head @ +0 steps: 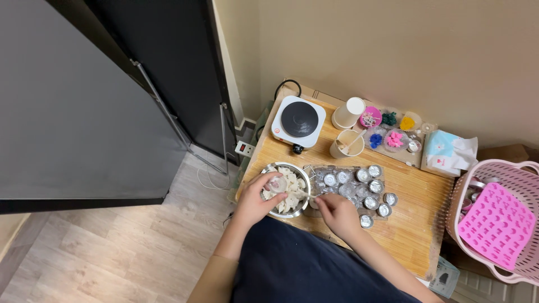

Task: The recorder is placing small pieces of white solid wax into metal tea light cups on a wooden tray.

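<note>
Bare forearms, no sleeves in view, and a dark navy garment (303, 264) below

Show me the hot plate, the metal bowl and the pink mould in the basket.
hot plate (298, 119), head view, on the middle of its black heating disc
metal bowl (304, 175), head view, on its right rim
pink mould (497, 224), head view, on the middle of its dimpled face

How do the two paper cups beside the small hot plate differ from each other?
The far cup lies tilted with its white inside facing the camera; the near cup stands upright on the wooden table. The far cup looks empty; the near cup has a pale stick in it. The far cup is farther from the hands than the near cup. Both are pale paper cups right of the hot plate.
</note>
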